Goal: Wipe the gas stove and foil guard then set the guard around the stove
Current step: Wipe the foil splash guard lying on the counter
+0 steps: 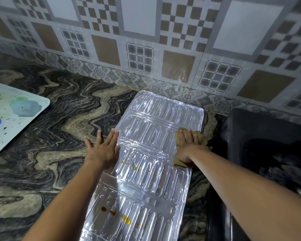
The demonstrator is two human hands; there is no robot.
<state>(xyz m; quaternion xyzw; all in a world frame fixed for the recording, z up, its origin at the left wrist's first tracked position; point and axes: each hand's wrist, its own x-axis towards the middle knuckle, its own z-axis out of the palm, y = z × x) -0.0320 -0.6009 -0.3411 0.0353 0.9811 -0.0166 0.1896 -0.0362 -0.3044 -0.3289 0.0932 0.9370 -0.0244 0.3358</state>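
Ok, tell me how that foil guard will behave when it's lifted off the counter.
The foil guard looks thin and embossed, so it is probably very light and dents easily. Its cross creases suggest it will fold or sag at the panels rather than stay flat. The left hand pressing its edge hints that it slides on the polished counter.

Worktop (pixel 59 105): dark marbled stone, wavy veins.
Tray (pixel 40 108): pale, paint-spotted, far left.
Wall (pixel 139 16): patterned tiles behind.
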